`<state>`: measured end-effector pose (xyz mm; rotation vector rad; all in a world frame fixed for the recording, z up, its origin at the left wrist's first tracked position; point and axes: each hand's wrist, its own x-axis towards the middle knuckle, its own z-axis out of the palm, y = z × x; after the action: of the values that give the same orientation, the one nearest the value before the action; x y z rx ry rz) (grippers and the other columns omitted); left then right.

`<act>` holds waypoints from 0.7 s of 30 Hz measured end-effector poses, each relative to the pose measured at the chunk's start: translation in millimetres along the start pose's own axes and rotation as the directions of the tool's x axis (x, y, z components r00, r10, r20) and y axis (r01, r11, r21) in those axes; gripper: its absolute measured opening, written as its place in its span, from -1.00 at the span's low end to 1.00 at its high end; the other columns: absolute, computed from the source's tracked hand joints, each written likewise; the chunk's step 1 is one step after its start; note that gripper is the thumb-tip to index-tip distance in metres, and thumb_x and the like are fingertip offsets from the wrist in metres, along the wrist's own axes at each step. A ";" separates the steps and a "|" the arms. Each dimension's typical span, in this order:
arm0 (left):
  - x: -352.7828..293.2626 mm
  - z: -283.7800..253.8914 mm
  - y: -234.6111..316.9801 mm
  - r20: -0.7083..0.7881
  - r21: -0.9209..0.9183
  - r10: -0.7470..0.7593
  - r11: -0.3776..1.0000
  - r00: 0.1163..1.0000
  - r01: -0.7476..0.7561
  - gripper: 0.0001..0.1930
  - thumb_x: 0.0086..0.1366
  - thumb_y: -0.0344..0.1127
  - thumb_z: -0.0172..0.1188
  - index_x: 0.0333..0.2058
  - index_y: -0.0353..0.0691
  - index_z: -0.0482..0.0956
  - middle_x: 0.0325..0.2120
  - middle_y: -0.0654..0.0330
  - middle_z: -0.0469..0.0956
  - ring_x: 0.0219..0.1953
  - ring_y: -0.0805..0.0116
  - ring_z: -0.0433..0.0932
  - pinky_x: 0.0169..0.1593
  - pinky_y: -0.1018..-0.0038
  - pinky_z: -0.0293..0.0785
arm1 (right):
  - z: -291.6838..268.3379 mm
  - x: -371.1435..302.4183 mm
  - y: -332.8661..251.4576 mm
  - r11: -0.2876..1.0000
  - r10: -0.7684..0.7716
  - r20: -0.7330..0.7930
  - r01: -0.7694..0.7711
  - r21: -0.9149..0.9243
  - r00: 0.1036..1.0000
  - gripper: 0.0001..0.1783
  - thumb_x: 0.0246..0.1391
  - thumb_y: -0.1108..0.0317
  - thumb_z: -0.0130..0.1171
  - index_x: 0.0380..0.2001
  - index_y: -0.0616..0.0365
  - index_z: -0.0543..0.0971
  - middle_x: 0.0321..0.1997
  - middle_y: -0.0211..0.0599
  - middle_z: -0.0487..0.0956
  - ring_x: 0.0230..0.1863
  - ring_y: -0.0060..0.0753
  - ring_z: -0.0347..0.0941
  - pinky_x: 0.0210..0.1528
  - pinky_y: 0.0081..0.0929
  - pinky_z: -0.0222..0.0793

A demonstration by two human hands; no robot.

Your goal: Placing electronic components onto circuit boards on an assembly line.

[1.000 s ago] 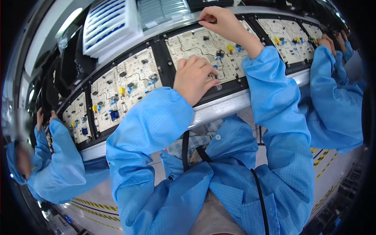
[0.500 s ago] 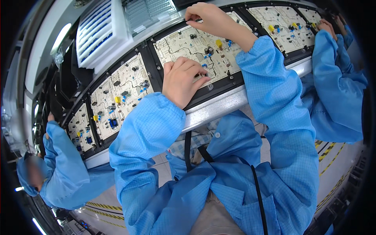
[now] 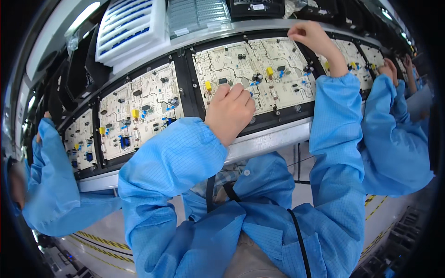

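A cream printed circuit board (image 3: 218,65) with black, blue and yellow parts lies in a black frame (image 3: 186,83) in front of me. Over the board's near left part is my left hand (image 3: 230,111), back upward and fingers curled in; what they hold, if anything, is hidden. At the far right edge of the same board my right hand (image 3: 316,39) hovers, thumb and fingertips bent together in a pinch. Anything between those tips is too small to make out. Black cylindrical capacitors (image 3: 257,77) and a yellow component (image 3: 269,71) stand on the board between my hands.
A metal rail (image 3: 271,139) edges the line nearest me. More boards (image 3: 143,99) sit in frames to both sides. Beyond stand a white foam tray stack (image 3: 132,32), a clear plastic tray (image 3: 198,16) and black bins (image 3: 256,8). Co-workers' blue sleeves (image 3: 53,185) flank me.
My right hand has moved right along the board's far edge. My left hand's fingers have curled in further, and its thumb is now hidden. The whole view has shifted a little.
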<state>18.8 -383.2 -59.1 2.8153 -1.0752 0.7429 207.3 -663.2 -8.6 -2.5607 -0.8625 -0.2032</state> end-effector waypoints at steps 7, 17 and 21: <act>-1.2 -10.7 -9.3 -0.014 -0.201 -0.054 0.978 0.998 0.051 -0.80 0.07 -0.14 0.27 -0.43 -0.11 0.54 -0.46 0.33 0.48 -0.22 0.38 0.43 -0.08 0.38 0.25 | 10.7 2.0 3.9 0.996 0.051 0.162 -0.061 0.058 0.985 -0.90 0.01 0.50 0.24 -0.37 0.29 0.62 -0.47 -0.35 0.59 -0.43 -0.58 0.46 -0.32 -0.61 0.40; -10.5 -87.3 -124.5 -0.074 -0.342 -0.415 0.865 0.907 0.368 -0.75 0.17 -0.18 0.29 -0.31 -0.24 0.65 -0.42 0.17 0.64 -0.34 0.27 0.60 -0.25 0.40 0.46 | 11.7 -9.8 16.9 0.995 0.093 0.160 -0.099 0.027 0.983 -0.90 -0.02 0.50 0.24 -0.39 0.31 0.61 -0.52 -0.37 0.56 -0.46 -0.61 0.42 -0.38 -0.62 0.34; -74.7 -98.7 -215.0 -0.153 -0.282 -0.716 0.692 0.681 0.665 -0.77 0.28 -0.23 0.21 -0.24 -0.28 0.64 -0.41 0.10 0.64 -0.35 0.41 0.61 -0.25 0.49 0.49 | 14.1 -3.8 9.7 0.994 0.047 0.161 -0.062 0.092 0.986 -0.89 -0.03 0.50 0.25 -0.39 0.31 0.60 -0.51 -0.37 0.57 -0.46 -0.61 0.42 -0.37 -0.62 0.35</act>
<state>66.1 -154.0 23.2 2.5265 0.0167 0.7917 210.2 -666.0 -25.6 -2.5313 -0.8357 0.0584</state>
